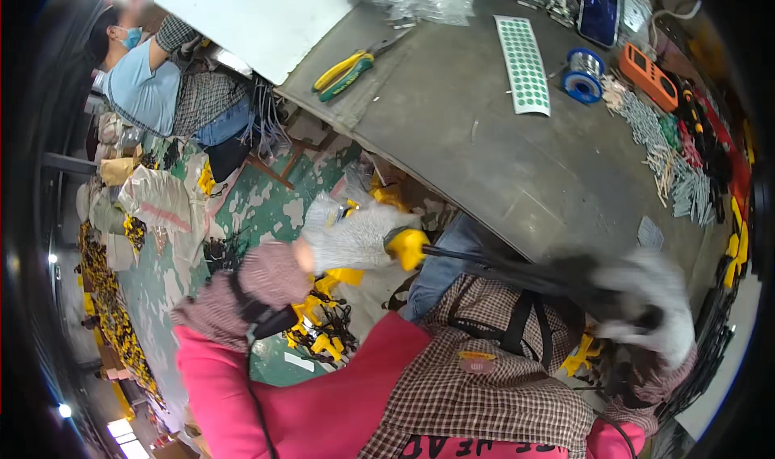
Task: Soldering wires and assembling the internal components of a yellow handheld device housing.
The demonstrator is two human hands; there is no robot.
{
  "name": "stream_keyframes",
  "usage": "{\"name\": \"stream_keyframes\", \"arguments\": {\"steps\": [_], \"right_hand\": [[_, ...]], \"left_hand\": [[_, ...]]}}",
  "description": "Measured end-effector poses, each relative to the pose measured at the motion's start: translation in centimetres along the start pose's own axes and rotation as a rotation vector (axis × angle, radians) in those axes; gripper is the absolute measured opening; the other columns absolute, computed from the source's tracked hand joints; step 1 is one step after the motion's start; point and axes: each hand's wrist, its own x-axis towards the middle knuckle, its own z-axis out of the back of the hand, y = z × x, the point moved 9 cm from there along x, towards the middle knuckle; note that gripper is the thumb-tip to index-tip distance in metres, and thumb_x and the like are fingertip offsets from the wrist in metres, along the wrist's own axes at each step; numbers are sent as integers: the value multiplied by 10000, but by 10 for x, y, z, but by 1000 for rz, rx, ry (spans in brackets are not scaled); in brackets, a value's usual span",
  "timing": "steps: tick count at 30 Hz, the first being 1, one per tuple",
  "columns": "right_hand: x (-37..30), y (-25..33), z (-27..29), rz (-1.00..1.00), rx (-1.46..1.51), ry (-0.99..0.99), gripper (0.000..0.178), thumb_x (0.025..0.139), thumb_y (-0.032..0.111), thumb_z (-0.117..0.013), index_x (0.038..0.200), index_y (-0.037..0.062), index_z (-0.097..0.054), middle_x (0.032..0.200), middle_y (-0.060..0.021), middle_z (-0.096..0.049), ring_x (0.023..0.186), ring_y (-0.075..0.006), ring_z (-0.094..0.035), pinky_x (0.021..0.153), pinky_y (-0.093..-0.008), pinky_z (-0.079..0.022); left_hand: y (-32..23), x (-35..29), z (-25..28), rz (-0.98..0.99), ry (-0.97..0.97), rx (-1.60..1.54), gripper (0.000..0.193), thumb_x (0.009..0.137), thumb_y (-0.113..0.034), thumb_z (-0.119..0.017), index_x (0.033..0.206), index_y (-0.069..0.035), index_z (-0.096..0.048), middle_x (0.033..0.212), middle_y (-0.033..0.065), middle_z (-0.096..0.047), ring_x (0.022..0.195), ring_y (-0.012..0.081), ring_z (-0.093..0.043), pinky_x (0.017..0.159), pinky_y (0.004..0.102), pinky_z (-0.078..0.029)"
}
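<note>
My left hand (355, 233), in a light grey knit glove, is closed around a yellow plastic part (408, 249) above my lap. From that part a black cord (517, 272) stretches right across my apron to my right hand (658, 306). The right hand, also gloved, is smeared by motion and appears closed on the cord; its fingertips are hard to make out. Below the left hand lies a heap of yellow parts with black cords (327, 330). Another yellow part (580, 356) shows beside my lap on the right.
On the grey workbench (436, 120) lie pliers (351, 71), a green-dotted sticker sheet (523, 65), a solder wire spool (583, 75), an orange meter (648, 77) and grey cord bundles (658, 144). A masked co-worker (149, 79) sits far left. Sacks (157, 197) stand on the floor.
</note>
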Motion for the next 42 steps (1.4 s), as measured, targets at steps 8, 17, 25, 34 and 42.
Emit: {"name": "stream_keyframes", "arguments": {"steps": [8, 17, 25, 34, 42], "right_hand": [[80, -52, -101, -298, 313, -117, 168, 886, 69, -596, 1017, 18, -687, 957, -156, -713, 819, -296, -688, 753, -367, -531], [77, -57, -92, -560, 390, -215, 172, 872, 47, -590, 983, -11, -708, 869, -145, -714, 715, -210, -682, 703, -320, -539], [76, -64, -85, -360, 257, -180, 152, 878, 71, -632, 997, 48, -724, 979, -107, -748, 878, -255, -729, 797, -348, -572], [42, -48, -64, -122, 374, -119, 233, 918, 142, -670, 1146, 93, -677, 984, -98, -702, 889, -271, -682, 800, -360, -554], [-149, -176, 37, -815, 377, -642, 224, 959, 161, -634, 1104, 9, -712, 1047, -85, -741, 956, -157, -680, 870, -306, -535]], "left_hand": [[304, 51, -303, 219, 143, 481, 304, 918, -178, -555, 1202, -207, -660, 1069, 67, -699, 1139, 259, -624, 1044, 504, -432], [255, 103, -368, 524, 385, 192, 409, 1012, -336, -503, 1325, -102, -625, 1361, 99, -608, 1276, 307, -553, 1035, 465, -455], [-60, 62, 72, -643, 927, -1073, 364, 917, -248, -680, 1204, -24, -690, 1204, 146, -691, 1110, 242, -653, 950, 382, -503], [32, 296, 270, -57, -1153, 267, 597, 848, -226, -657, 1357, 28, -478, 1184, 248, -576, 1071, 387, -587, 947, 455, -483], [-94, 207, 216, -315, -989, -64, 265, 892, 16, -553, 1139, 14, -649, 992, 173, -683, 811, 290, -654, 743, 362, -532]]}}
